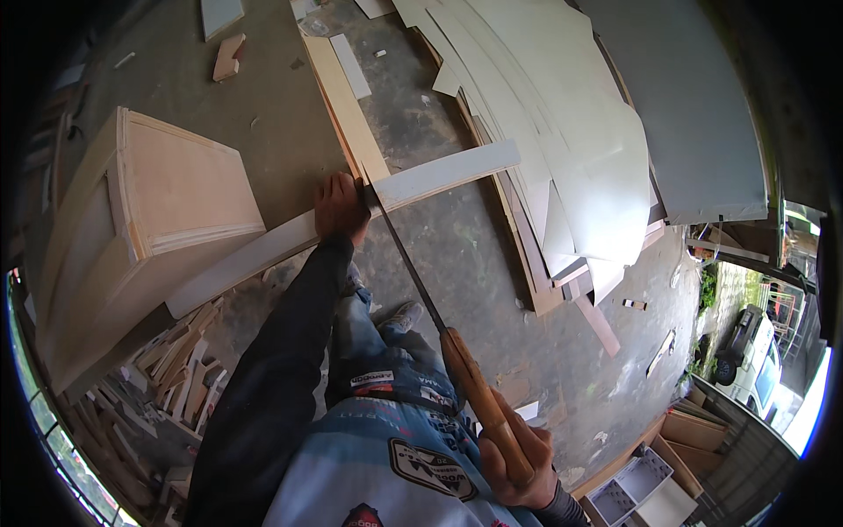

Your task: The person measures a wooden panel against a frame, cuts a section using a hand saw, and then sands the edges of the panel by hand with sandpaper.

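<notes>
My right hand is closed round the wooden handle of a handsaw. The saw's narrow dark blade slants up and away to the left, its far part meeting a long white-faced board. That board lies across the near edge of the worktable, its right end sticking out past it. My left hand grips the board just left of the blade. Exactly how deep the blade sits in the board I cannot tell.
A pale plywood cabinet box stands on the worktable at left. Large white sheets are stacked at right. Offcuts heap at lower left. A drawer-like box is at lower right, with a vehicle outside.
</notes>
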